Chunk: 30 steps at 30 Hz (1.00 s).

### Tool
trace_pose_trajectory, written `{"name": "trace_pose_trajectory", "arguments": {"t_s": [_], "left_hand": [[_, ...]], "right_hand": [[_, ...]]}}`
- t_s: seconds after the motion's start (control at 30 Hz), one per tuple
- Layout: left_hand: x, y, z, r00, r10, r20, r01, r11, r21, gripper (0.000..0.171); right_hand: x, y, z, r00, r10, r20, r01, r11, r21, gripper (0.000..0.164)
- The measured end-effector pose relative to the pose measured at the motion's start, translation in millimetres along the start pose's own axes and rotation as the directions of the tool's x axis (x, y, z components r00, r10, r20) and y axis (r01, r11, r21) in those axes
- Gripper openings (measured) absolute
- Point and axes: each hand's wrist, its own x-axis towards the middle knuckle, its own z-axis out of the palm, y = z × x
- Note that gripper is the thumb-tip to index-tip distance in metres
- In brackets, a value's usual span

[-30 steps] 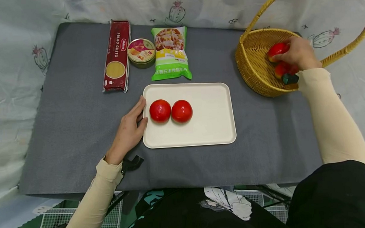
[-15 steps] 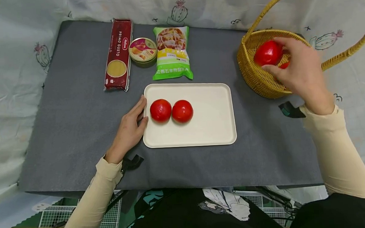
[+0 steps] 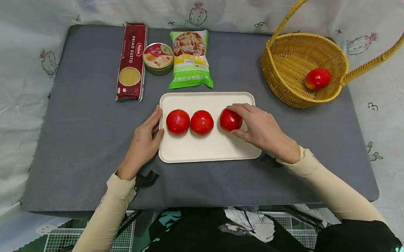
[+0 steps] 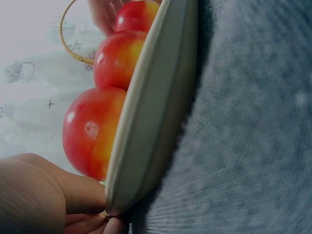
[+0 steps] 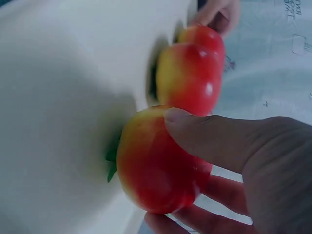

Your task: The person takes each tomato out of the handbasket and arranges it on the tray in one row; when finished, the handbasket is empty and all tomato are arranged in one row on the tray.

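My right hand [image 3: 261, 129] grips a red tomato [image 3: 230, 120] with thumb and fingers on opposite sides, over the right half of the cream tray [image 3: 237, 149]. In the right wrist view, this tomato [image 5: 156, 165] shows a yellowish underside and a green stem facing the tray, with a shadow beneath. Two more tomatoes sit side by side on the tray: the left one [image 3: 177, 122] and the middle one [image 3: 202, 122]. My left hand [image 3: 142, 143] rests at the tray's left edge, fingers and thumb touching the rim.
A yellow wicker basket [image 3: 277, 74] with a tall handle stands at the back right, one red fruit [image 3: 317, 78] inside. Behind the tray lie a dark red pasta pack [image 3: 130, 61], a round can [image 3: 158, 57] and a green-and-yellow food bag [image 3: 190, 62].
My right hand has lifted a tomato out of the basket and carried it left to the tray's right half. My left hand has stayed at the tray's edge.
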Motion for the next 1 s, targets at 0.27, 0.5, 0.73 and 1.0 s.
{"name": "trace_pose_trajectory", "arguments": {"t_s": [0.27,0.5,0.73,1.0], "left_hand": [[2.3,2.3,1.0,1.0,0.008,-0.003,-0.008,1.0,-0.01,0.065],[2.4,2.4,2.9,1.0,0.01,-0.002,-0.01,1.0,-0.013,0.065],[1.2,1.4,4.6,1.0,0.015,0.005,-0.015,1.0,-0.015,0.066],[0.1,-1.0,3.0,1.0,0.018,-0.003,-0.018,1.0,-0.002,0.066]], "right_hand": [[-0.8,-0.1,11.0,0.999,-0.005,-0.042,0.005,1.0,0.006,0.075],[-6.3,11.3,-24.6,0.994,0.016,-0.106,-0.016,1.0,0.0,0.065],[-9.8,76.6,-104.8,0.946,0.278,-0.166,-0.278,0.96,0.019,0.069],[7.1,187.9,-148.6,0.825,0.54,0.166,-0.536,0.841,-0.073,0.102]]}}
